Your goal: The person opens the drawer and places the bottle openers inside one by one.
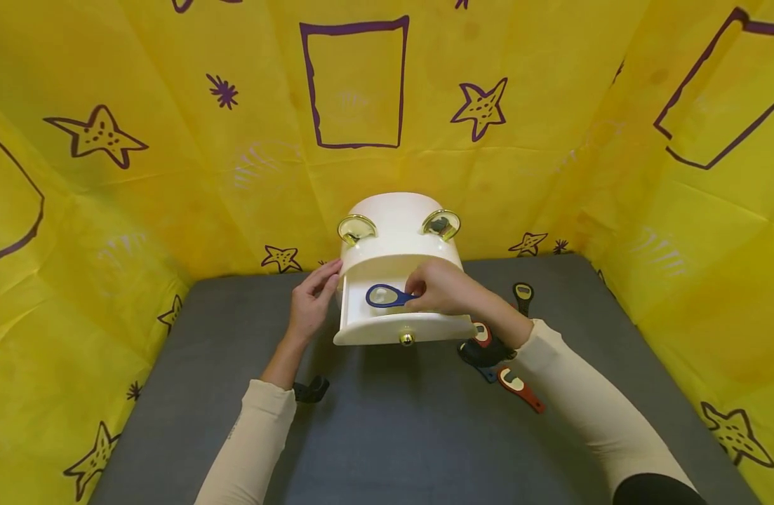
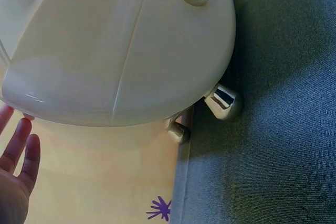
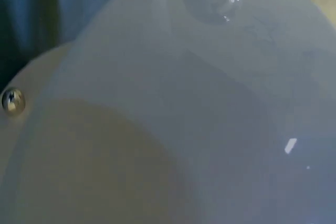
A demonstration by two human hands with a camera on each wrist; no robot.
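Observation:
A white rounded cabinet [image 1: 396, 231] with gold trim stands against the back wall, its lower drawer [image 1: 374, 330] pulled out by a gold knob. My right hand [image 1: 443, 286] pinches the handle end of a blue bottle opener [image 1: 383, 296] over the drawer, its oval head pointing left. In the head view my left hand [image 1: 311, 301] rests against the cabinet's left side. Its fingers [image 2: 21, 140] look extended at the cabinet's edge in the left wrist view. The right wrist view is filled by the cabinet's glossy surface [image 3: 210, 103]; the right hand is hidden there.
On the grey table [image 1: 387, 435], right of the drawer, lie a red bottle opener [image 1: 522, 391], a black one [image 1: 523, 294] and others overlapping, partly under my right forearm. A black object [image 1: 312, 390] sits beside my left wrist. Yellow patterned cloth [image 1: 254, 175] surrounds the table.

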